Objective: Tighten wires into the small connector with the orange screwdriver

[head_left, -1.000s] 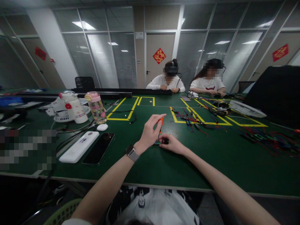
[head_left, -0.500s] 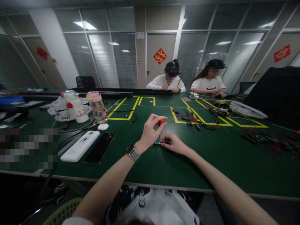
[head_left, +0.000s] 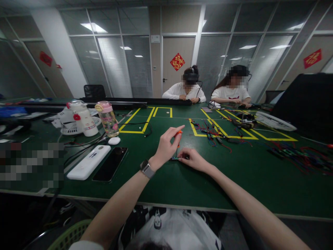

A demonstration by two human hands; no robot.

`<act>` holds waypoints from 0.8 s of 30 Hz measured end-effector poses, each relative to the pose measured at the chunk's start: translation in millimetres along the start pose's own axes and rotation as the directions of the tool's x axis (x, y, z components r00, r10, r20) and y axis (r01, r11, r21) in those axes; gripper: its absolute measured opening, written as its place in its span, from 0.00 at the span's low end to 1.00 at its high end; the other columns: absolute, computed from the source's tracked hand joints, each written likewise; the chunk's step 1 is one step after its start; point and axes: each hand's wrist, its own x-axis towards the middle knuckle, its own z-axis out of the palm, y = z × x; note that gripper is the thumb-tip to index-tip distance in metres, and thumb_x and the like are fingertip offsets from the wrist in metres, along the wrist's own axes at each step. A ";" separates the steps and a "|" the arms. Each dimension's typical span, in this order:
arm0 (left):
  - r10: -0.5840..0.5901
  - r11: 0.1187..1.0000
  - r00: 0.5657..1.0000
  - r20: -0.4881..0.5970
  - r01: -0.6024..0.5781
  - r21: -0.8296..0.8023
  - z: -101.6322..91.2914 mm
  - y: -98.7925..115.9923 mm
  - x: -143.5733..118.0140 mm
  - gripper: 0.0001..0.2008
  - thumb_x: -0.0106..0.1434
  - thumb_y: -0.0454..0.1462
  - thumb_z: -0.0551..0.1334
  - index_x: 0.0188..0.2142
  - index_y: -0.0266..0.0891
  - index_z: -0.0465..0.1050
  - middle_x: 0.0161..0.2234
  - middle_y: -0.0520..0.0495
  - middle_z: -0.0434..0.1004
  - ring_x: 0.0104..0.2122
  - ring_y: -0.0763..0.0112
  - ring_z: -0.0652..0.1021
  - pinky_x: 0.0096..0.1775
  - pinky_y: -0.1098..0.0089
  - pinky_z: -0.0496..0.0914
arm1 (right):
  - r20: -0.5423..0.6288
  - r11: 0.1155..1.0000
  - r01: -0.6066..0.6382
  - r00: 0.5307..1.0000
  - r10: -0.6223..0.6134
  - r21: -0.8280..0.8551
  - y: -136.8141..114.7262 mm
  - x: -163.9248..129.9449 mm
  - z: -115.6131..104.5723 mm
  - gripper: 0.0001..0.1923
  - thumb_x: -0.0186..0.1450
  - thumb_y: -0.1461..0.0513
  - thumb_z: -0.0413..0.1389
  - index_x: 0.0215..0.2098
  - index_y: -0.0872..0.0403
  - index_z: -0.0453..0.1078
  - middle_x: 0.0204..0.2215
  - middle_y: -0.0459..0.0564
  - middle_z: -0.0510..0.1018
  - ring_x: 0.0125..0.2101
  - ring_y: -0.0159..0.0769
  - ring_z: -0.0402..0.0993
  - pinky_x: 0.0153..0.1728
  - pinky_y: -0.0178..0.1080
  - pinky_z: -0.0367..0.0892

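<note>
In the middle of the table, my left hand [head_left: 169,143] has its thumb and fingers round the orange handle of a screwdriver [head_left: 179,133]. The thin dark shaft stands nearly upright, its lower end at a small green circuit board [head_left: 174,158] that lies on the green tabletop. My right hand [head_left: 191,159] rests on the table at the board's right side, thumb and fingertips pinched on its edge. The screwdriver's tip and part of the board are too small or hidden to make out.
Left of my hands lie a black phone [head_left: 111,164], a white power bank [head_left: 89,162] and a white earbud case [head_left: 114,141], with a drink bottle [head_left: 108,119] behind. Wired circuit boards [head_left: 212,131] lie to the right. Two people sit across the table [head_left: 234,180].
My left thumb and fingers have shifted round the screwdriver handle, covering more of it. The index finger now points further forward. My right hand and the board stay nearly in place.
</note>
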 end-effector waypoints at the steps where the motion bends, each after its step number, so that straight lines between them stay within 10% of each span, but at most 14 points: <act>1: -0.004 1.000 1.000 -0.012 0.004 0.020 0.2 -0.1 0.2 0.14 0.68 0.32 0.55 0.52 0.41 0.71 0.39 0.47 0.74 0.38 0.71 0.74 0.42 0.69 0.69 | 0.002 1.000 -0.003 1.000 0.003 0.000 0.1 0.0 -0.2 0.04 0.60 0.66 0.57 0.34 0.57 0.73 0.29 0.49 0.76 0.29 0.34 0.71 0.32 0.36 0.66; 24: -0.020 1.000 0.995 -0.094 0.022 0.022 1.5 1.1 1.5 0.07 0.63 0.35 0.63 0.41 0.41 0.77 0.31 0.51 0.69 0.32 0.72 0.72 0.36 0.71 0.68 | -0.046 0.998 -0.030 0.998 0.032 0.046 2.7 -1.0 1.4 0.02 0.59 0.65 0.59 0.31 0.56 0.74 0.29 0.49 0.78 0.30 0.35 0.73 0.34 0.38 0.69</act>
